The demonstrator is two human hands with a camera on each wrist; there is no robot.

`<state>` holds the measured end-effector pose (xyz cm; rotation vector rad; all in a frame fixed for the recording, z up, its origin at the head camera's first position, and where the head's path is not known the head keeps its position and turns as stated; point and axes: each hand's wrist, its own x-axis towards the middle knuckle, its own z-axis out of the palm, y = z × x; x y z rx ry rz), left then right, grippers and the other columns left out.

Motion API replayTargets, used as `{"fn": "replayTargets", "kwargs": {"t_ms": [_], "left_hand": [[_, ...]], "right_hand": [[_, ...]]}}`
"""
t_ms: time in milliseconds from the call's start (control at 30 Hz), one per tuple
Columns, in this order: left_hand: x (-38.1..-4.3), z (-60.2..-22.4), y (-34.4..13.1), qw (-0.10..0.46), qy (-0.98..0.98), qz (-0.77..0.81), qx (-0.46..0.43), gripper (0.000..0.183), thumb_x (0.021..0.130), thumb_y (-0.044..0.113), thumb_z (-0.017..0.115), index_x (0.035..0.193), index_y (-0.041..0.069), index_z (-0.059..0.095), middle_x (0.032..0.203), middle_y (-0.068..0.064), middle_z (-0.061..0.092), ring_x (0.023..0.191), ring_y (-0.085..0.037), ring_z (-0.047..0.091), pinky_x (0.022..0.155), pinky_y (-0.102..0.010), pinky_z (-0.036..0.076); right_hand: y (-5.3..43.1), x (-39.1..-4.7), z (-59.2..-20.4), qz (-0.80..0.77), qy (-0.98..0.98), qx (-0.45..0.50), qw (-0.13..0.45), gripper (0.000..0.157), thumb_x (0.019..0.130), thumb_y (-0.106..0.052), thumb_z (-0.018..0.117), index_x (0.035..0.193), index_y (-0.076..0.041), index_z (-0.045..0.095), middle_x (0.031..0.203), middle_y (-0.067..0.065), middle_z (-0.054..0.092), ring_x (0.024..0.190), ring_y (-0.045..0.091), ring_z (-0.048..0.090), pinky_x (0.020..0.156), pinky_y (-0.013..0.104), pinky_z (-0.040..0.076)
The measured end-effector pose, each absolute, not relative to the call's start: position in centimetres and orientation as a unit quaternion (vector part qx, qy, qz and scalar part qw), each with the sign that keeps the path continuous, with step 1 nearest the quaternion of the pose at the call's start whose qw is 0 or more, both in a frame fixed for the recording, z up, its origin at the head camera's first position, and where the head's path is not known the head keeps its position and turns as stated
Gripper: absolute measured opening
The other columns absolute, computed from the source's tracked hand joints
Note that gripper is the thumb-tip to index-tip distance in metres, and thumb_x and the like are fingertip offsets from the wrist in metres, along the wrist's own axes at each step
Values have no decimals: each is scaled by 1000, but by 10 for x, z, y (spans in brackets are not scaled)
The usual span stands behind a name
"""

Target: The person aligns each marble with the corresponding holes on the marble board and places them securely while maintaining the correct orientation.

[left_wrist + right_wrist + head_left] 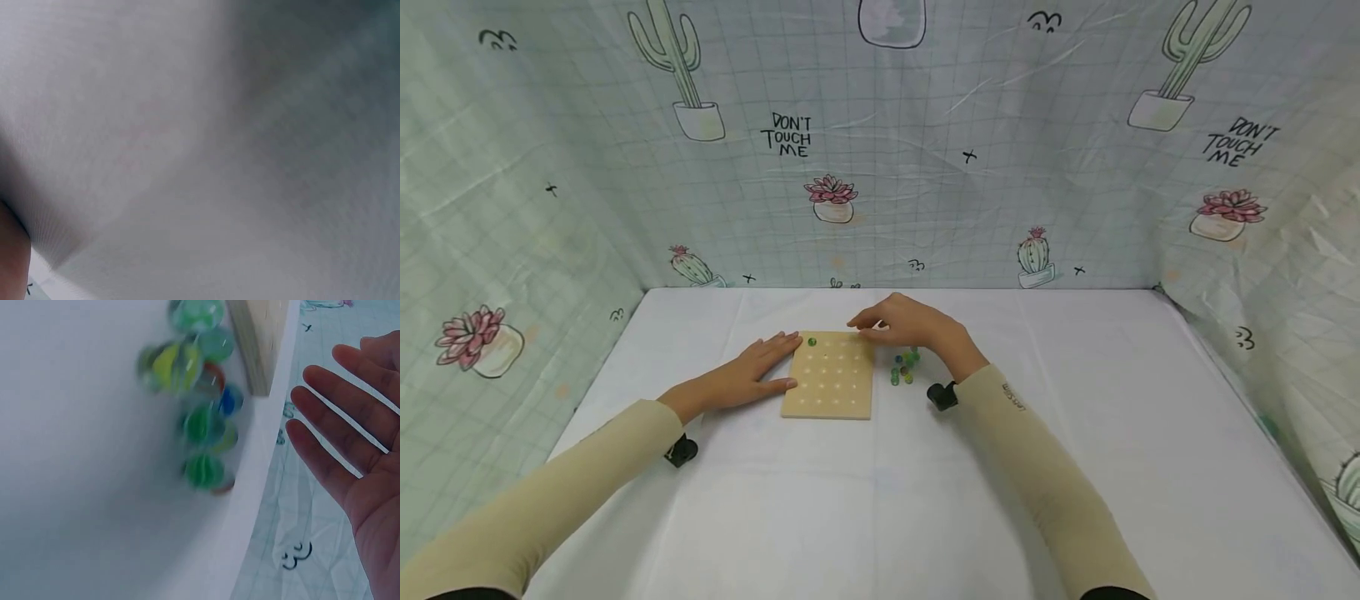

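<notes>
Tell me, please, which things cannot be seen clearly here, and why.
Exact number of marbles: they overlap, blurred, right wrist view.
Far right corner of the board: hidden by the right hand, head view.
Anything that hand might hold: too small to tell, head view.
Most of the left hand: cut off by the left edge, left wrist view.

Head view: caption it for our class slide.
Left hand touches a tan board bearing a green marble; right hand over its far-right corner, more marbles alongside.
</notes>
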<state>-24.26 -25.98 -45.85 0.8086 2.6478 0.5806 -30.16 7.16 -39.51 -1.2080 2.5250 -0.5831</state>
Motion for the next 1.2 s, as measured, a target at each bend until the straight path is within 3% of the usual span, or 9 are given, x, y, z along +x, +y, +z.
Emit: {"fn": "replayTargets", "kwargs": {"t_ms": [300,567,767,1200], "left_hand": [[-242,-456,-260,160,924,204,282,86,101,57,54,166,22,10,171,-5,12,158,-31,6,126,-55,2],[-247,-460,-260,164,924,198,283,86,101,60,52,166,26,8,171,-2,11,158,-29,5,126,-55,1],[-244,-459,-260,161,925,201,280,85,101,56,54,166,23,10,171,-5,12,158,-30,6,126,-55,1],[-240,-455,-258,166,924,207,276,86,101,57,54,166,22,9,171,-5,11,158,-29,5,126,-55,1]], "right_hand": [[116,-291,-392,-190,882,-402,155,32,102,-19,62,131,-12,71,129,3,70,118,21,66,101,38,54],[150,-278,-395,-199,887,-389,149,24,98,-13,68,121,-9,75,116,3,74,105,17,69,93,37,58],[162,-275,-401,-192,890,-391,137,22,96,-13,71,117,-8,76,106,0,75,94,11,69,86,27,59],[166,-278,-411,-201,888,-394,128,24,93,-14,76,116,-8,78,110,3,77,97,12,73,87,28,60]]}}
